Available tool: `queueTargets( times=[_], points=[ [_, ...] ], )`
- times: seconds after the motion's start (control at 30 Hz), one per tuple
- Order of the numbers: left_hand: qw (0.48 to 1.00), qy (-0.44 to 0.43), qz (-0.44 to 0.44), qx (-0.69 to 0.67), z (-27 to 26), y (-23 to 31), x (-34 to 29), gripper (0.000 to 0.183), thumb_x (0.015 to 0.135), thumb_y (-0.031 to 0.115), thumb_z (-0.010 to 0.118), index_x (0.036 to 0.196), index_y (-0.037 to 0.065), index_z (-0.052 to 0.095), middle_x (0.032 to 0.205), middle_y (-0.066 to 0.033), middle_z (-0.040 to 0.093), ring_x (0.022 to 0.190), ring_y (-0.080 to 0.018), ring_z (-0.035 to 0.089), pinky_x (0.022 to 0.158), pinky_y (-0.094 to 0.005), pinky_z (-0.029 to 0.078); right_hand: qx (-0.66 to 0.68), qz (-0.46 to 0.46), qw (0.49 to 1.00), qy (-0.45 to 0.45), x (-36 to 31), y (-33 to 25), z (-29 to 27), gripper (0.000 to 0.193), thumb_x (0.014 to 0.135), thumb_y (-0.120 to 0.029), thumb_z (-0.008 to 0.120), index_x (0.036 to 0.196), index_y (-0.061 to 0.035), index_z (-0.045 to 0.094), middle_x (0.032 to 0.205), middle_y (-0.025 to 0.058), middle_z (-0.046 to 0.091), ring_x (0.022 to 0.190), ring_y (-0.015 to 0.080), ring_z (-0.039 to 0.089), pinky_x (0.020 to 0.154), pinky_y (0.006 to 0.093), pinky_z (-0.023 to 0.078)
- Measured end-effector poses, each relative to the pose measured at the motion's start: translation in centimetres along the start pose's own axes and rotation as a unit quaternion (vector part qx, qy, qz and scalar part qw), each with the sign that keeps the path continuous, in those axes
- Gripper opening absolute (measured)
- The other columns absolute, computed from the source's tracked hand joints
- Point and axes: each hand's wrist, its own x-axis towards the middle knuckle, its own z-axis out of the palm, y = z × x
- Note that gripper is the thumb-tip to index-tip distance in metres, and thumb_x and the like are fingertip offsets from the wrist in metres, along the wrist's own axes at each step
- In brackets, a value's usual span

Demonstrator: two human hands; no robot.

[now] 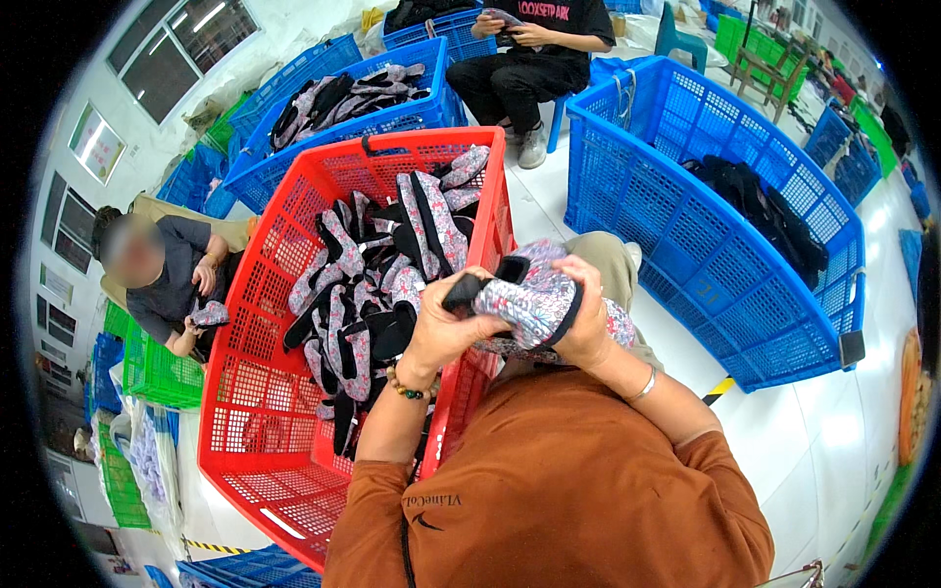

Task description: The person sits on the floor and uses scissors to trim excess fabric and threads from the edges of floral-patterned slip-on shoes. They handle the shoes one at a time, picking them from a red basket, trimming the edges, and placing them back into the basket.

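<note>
In front of my body I hold a floral fabric shoe upper (pixel 529 306) with black edging, in grey-white with pink and blue marks. My left hand (pixel 443 321) pinches its black end between thumb and fingers. Around the other end, my right hand (pixel 586 321) is closed, thumb on top. More floral fabric (pixel 619 323) shows just behind the right hand; whether it belongs to the same piece I cannot tell. Beside my left arm, a red crate (pixel 257 279) holds a loose pile of similar floral and black uppers (pixel 353 333).
To the right stands a big blue crate (pixel 676 235) with black pieces (pixel 755 201) inside. Behind the red crate, another blue crate (pixel 368 122) holds more floral pieces. One person (pixel 162 289) sits at left with a floral piece; another (pixel 559 29) sits at the back.
</note>
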Motion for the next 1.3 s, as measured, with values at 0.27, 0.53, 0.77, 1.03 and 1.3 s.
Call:
queueTargets(
  times=[0.27,0.53,0.77,1.03,1.3],
  points=[
    [0.969,-0.221,0.079,0.069,-1.1,-0.4,0.1,0.016,0.077,0.007,0.069,0.087,-0.003,0.062,0.084,-0.0094,0.062,0.079,-0.018,0.057,0.072,-0.029,0.045,-0.053,-0.087,0.94,-0.325,-2.1,0.3,-6.6,0.04,0.069,-0.014,0.069,0.106,-0.0073,0.055,0.089,0.0085,0.061,0.058,0.0241,0.061,0.049,0.0323,0.05],
    [0.979,-0.198,0.031,0.035,0.3,0.7,0.7,0.018,0.084,0.009,0.062,0.095,-0.005,0.061,0.082,-0.0072,0.058,0.074,-0.0163,0.055,0.066,-0.0266,0.043,-0.131,-0.113,0.945,-0.279,-1.0,1.3,-9.2,0.031,0.063,-0.013,0.069,0.091,-0.0058,0.057,0.08,0.0066,0.054,0.055,0.0229,0.057,0.047,0.0319,0.046],
    [0.983,-0.181,0.018,0.031,0.4,1.9,1.1,0.017,0.083,0.01,0.062,0.092,-0.005,0.062,0.082,-0.0068,0.059,0.075,-0.0155,0.055,0.068,-0.0261,0.043,-0.187,0.021,0.952,-0.242,2.1,2.1,-11.6,0.034,0.068,-0.016,0.072,0.095,-0.0028,0.057,0.093,0.0121,0.054,0.071,0.0267,0.061,0.059,0.034,0.05],
    [0.977,-0.201,0.036,0.054,1.4,1.7,1.7,0.02,0.084,0.013,0.062,0.091,-0.006,0.063,0.084,-0.0089,0.06,0.074,-0.016,0.056,0.067,-0.0259,0.043,-0.141,-0.009,0.944,-0.297,3.8,-3.8,-11.0,0.035,0.071,-0.028,0.073,0.09,-0.004,0.057,0.091,0.011,0.053,0.074,0.0276,0.059,0.061,0.0338,0.048],
    [0.981,-0.191,-0.001,0.023,1.3,2.2,1.5,0.022,0.085,0.015,0.061,0.091,-0.007,0.063,0.086,-0.0102,0.06,0.076,-0.0168,0.056,0.068,-0.0268,0.043,-0.136,-0.032,0.945,-0.294,3.7,-3.5,-10.6,0.036,0.069,-0.033,0.074,0.085,-0.0052,0.058,0.079,0.0062,0.054,0.063,0.0222,0.058,0.053,0.0317,0.045]
  ],
)
